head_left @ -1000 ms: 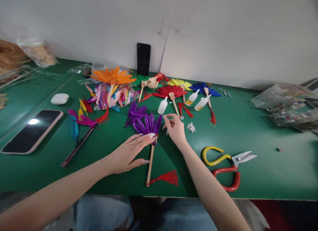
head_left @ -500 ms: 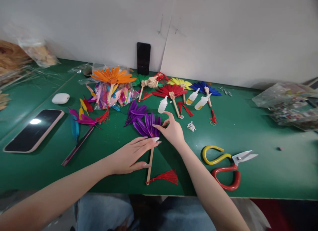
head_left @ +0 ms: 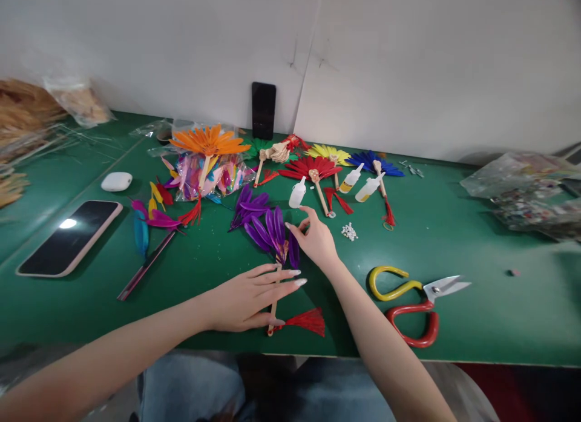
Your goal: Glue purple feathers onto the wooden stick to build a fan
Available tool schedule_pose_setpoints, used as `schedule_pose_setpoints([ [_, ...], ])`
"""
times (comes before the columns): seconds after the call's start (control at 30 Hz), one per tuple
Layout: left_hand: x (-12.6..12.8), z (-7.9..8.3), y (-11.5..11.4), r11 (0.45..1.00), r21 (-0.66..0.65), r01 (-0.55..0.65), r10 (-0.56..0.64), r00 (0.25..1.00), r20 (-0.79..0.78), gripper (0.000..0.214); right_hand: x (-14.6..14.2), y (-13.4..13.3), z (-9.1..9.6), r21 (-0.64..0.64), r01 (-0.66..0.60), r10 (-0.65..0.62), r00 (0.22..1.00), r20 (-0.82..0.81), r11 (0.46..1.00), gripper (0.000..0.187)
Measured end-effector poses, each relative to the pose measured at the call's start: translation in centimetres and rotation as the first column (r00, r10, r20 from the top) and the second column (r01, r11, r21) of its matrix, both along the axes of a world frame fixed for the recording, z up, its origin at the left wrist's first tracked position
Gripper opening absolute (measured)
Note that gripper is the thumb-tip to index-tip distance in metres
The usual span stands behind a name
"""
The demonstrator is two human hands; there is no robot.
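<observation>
A purple feather fan (head_left: 269, 230) on a wooden stick with a red tassel (head_left: 308, 321) lies on the green table (head_left: 476, 313). My left hand (head_left: 252, 296) rests flat over the stick, fingers stretched out. My right hand (head_left: 316, 239) is at the fan's right side, its fingers apart. Its thumb tip touches the rightmost purple feather (head_left: 294, 251). Loose purple feathers (head_left: 249, 205) lie just behind the fan.
Red-and-yellow scissors (head_left: 411, 296) lie right of my right arm, white beads (head_left: 348, 231) and glue bottles (head_left: 297, 194) just beyond the hand. Finished fans (head_left: 206, 141), a bag of feathers (head_left: 213, 177) and a phone (head_left: 72, 237) lie left. Plastic bags (head_left: 521, 186) sit far right.
My left hand has slid down from the feather base onto the stick. My right hand opened from a pinch and moved to the fan's right side, where the outer feather now angles downward.
</observation>
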State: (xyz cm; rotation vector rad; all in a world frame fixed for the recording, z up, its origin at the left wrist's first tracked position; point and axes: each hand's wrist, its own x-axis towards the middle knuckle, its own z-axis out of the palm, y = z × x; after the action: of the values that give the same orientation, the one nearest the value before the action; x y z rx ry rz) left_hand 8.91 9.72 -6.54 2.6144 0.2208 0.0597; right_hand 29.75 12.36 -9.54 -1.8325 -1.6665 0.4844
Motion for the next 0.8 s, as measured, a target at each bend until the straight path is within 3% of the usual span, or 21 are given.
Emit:
schedule_pose_setpoints([
  [0.17,0.0,0.0,-0.3,0.997,0.079,-0.026,0.026,1.000,0.012,0.063,-0.7,-0.5,0.2,-0.007,-0.015,0.016,0.981,0.193,1.000,0.044],
  [0.37,-0.2,-0.2,-0.6,0.993,0.103,0.061,-0.064,0.998,0.023,0.057,-1.2,-1.0,0.4,-0.039,-0.005,0.020,0.916,0.400,0.999,0.044],
  [0.43,-0.3,-0.1,-0.5,0.995,0.096,0.014,-0.022,0.996,0.082,0.056,-1.0,-1.0,0.5,-0.024,-0.015,0.023,0.924,0.383,1.000,0.043],
  [0.5,-0.4,0.2,-0.2,0.987,0.072,-0.145,0.128,0.972,0.198,0.050,-0.7,-1.0,0.6,0.004,-0.019,0.016,0.947,0.320,1.000,0.039],
  [0.57,-0.4,0.6,0.6,0.923,-0.001,-0.384,0.364,0.873,0.324,0.043,-0.2,-1.1,0.8,0.045,0.007,-0.017,0.972,0.236,0.999,0.034],
  [0.63,-0.3,1.2,1.8,0.810,-0.143,-0.569,0.574,0.719,0.391,0.037,0.3,-1.2,1.0,0.111,0.046,-0.063,0.986,0.154,0.993,0.028],
  [0.73,0.2,2.3,4.0,0.663,-0.442,-0.604,0.748,0.569,0.343,0.032,1.1,-0.6,1.1,0.246,0.100,-0.112,0.993,0.033,0.964,0.026],
  [0.8,0.8,3.1,5.6,0.568,-0.593,-0.571,0.805,0.536,0.254,0.034,1.5,0.4,0.8,0.296,0.123,-0.119,0.992,-0.033,0.947,0.034],
])
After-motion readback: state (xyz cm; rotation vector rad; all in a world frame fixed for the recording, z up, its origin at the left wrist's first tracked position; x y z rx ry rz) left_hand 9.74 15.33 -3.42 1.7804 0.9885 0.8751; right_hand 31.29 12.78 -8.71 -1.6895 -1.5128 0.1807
